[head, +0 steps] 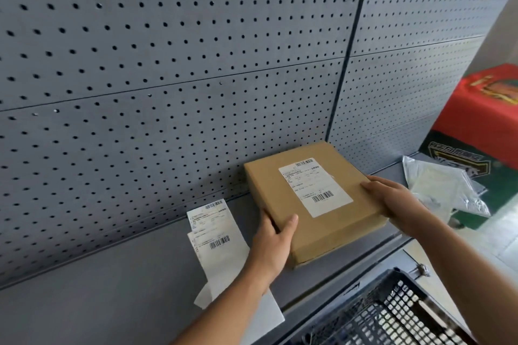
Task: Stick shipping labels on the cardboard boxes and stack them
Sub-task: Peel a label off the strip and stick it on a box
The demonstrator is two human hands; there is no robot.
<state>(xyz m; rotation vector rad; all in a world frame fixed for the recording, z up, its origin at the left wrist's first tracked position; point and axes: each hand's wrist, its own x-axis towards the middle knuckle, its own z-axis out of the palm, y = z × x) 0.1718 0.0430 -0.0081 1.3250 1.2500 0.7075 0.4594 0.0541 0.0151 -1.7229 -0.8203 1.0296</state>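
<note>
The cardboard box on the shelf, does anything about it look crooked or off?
The cardboard box sits turned at an angle to the shelf edge, held between the left hand and right hand. Its shipping label lies flat, roughly square with the box. No visible damage.

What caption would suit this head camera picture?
Both hands, left hand and right hand, grip a labelled cardboard box on a grey shelf.
</note>
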